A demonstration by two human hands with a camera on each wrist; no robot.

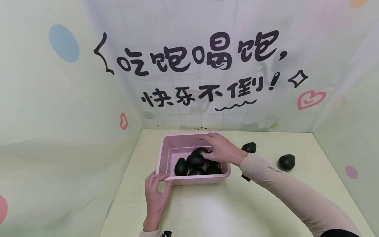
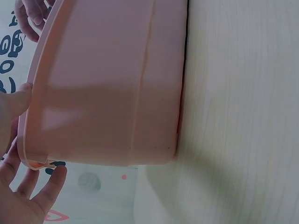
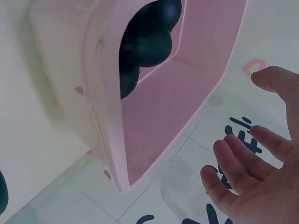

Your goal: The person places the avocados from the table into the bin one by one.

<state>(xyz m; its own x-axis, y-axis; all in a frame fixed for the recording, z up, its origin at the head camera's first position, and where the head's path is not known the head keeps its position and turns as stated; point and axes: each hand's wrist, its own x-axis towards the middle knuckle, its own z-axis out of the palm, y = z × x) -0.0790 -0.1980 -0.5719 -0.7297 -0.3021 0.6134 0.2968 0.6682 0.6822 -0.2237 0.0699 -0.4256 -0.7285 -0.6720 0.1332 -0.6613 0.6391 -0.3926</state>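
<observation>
A pink plastic bin (image 1: 201, 181) stands on the table with several dark, egg-shaped avocados (image 1: 195, 161) piled inside it. At its near left corner my left hand (image 1: 156, 194) holds the rim, thumb on the near side and fingers round the end; the left wrist view shows the thumb on the bin's lip (image 2: 24, 126). Over the bin's right part hovers my right hand (image 1: 220, 148), fingers spread and palm down. The right wrist view has that hand (image 3: 261, 182) with nothing between thumb and fingers, beside the bin's opening. From the head, it hides part of the avocado pile.
Right of the bin, an avocado (image 1: 249, 147) lies just behind the right forearm, and another (image 1: 287, 162) sits farther right. A dark piece (image 1: 245, 178) peeks out below the sleeve. A printed cloth backdrop (image 1: 195, 65) rises behind the pale wooden table (image 1: 207, 210).
</observation>
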